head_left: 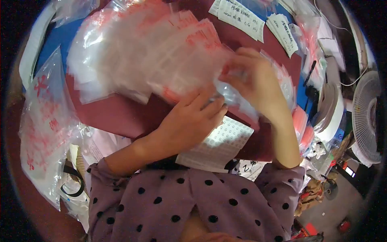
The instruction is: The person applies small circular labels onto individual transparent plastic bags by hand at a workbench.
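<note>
My left hand (195, 121) is closed at the near edge of a clear plastic bag (230, 94), its fingers bent over the film. Just to the right, my right hand (256, 78) is curled with fingertips pinched at the same bag's red-printed edge; motion blurs it. Beneath my left hand and wrist lies a pale sheet (227, 139) patterned with rows of the letter G. A wide fanned stack of clear bags with red print (153, 52) spreads beyond both hands, partly blurred. More bags (284, 82) lie right of my right hand.
Handwritten paper labels (238, 18) lie at the back of the dark red table (109, 115), with another bundle of labels (284, 32) beside them. A large red-printed plastic bag (48, 129) hangs at the left. On the right stand a white fan (367, 113) and several paper stacks.
</note>
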### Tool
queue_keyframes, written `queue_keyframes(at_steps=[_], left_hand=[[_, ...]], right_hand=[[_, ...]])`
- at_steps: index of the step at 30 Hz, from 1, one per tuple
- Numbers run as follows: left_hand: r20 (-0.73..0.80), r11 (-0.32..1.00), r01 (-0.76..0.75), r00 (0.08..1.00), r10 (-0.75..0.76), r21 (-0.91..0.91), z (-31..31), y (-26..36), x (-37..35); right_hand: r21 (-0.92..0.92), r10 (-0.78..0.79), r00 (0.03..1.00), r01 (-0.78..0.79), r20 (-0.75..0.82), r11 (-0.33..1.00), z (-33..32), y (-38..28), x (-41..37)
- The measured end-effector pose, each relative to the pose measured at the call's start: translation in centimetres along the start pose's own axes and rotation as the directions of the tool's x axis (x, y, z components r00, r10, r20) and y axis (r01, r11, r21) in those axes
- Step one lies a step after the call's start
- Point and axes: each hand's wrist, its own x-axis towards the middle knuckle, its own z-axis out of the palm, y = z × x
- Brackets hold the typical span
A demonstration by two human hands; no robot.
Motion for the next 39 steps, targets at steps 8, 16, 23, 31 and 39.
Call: queue_keyframes(at_steps=[8, 16, 23, 31, 39], left_hand=[[-0.019, 0.951, -0.08, 0.997, 0.078, -0.298, -2.7, -0.1, 0.0], [0.21, 0.514, 0.223, 0.974, -0.084, -0.828, -2.4, 1.5, -0.5], [0.297, 0.359, 0.309, 0.951, -0.089, -0.881, -2.1, 2.3, -0.5], [0.691, -0.122, 0.68, 0.709, -0.144, -0.723, -3.1, 2.4, -0.9], [0.064, 0.995, -0.089, 0.994, 0.092, -0.044, 0.2, 1.8, 1.6]], right_hand=[[0.03, 0.15, 0.981, -0.154, 0.12, 0.988, -1.8, 1.2, -2.0], [0.429, -0.038, 0.998, 0.014, 0.047, 0.903, -4.0, -5.2, -7.4], [0.243, -0.151, 0.946, 0.225, -0.288, 0.944, -1.9, -5.5, -9.2], [0.211, -0.284, 0.903, 0.361, -0.321, 0.909, -1.9, -5.0, -10.0], [0.131, 0.085, 0.977, -0.06, -0.196, 0.99, 0.1, 4.8, -3.8]])
